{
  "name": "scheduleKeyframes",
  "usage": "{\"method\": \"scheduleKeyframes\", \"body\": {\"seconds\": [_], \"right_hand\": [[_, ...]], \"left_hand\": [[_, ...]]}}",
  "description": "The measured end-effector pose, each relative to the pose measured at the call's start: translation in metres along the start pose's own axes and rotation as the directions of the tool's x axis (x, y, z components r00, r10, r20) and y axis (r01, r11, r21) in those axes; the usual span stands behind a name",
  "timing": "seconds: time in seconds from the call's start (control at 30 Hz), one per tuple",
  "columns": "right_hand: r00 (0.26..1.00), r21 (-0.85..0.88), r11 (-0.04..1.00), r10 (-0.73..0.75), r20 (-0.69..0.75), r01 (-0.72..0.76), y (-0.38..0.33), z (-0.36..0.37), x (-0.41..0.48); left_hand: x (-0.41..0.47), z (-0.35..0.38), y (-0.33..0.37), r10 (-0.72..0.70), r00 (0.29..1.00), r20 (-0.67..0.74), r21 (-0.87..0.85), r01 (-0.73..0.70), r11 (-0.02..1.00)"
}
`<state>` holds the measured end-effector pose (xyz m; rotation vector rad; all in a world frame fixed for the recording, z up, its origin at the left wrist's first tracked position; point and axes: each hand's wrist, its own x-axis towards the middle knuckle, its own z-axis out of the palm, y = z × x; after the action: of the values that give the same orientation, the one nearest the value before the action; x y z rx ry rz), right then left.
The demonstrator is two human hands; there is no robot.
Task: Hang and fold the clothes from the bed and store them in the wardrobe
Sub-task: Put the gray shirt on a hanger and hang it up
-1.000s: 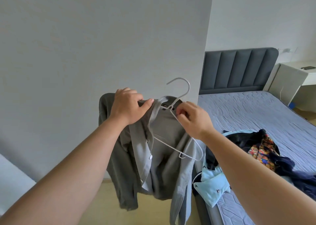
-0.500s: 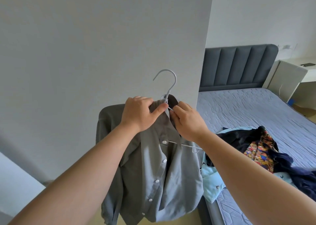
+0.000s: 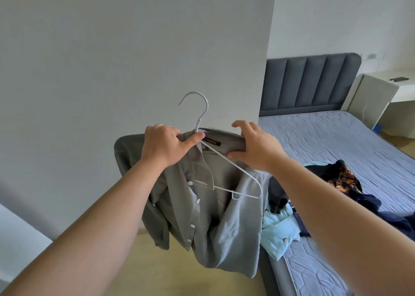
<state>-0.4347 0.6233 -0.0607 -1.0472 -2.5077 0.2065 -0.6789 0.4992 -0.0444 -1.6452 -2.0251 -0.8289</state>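
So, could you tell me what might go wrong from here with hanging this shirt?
1. One arm of the hanger lies bare across the open front of the shirt, not under a shoulder; hung like this, the shirt would likely slide off.
2. The left hand pinches collar and hanger neck together, while the right hand holds only collar; a slip could drop the shirt, which hangs over the floor, not the bed.
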Motion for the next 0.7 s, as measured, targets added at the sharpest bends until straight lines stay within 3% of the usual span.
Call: {"method": "scheduleKeyframes", "body": {"seconds": [0.1, 0.33, 0.4, 0.5, 0.7], "right_hand": [[0.994, -0.283, 0.958, -0.004, 0.113, 0.036, 0.003, 0.003, 0.001], [0.977, -0.358, 0.916, 0.21, 0.046, -0.18, -0.007, 0.014, -0.002], [0.962, -0.319, 0.913, 0.273, 0.019, -0.253, -0.002, 0.018, -0.003], [0.94, -0.125, 0.935, 0.339, 0.03, -0.333, 0.003, 0.021, -0.005], [0.936, 0.083, 0.934, 0.34, 0.089, -0.347, -0.011, 0.01, 0.006]], "left_hand": [[-0.002, 0.004, -0.001, -0.02, 1.0, -0.004, 0.018, 0.02, 1.0], [-0.003, 0.003, 0.001, 0.061, 0.994, -0.088, 0.197, -0.043, 0.979], [-0.001, 0.0, -0.001, 0.021, 0.993, -0.115, 0.231, 0.007, 0.973], [0.0, -0.005, -0.005, -0.045, 0.985, -0.165, 0.237, 0.083, 0.968], [-0.002, -0.005, -0.01, -0.177, 0.959, -0.223, 0.265, 0.234, 0.935]]}}
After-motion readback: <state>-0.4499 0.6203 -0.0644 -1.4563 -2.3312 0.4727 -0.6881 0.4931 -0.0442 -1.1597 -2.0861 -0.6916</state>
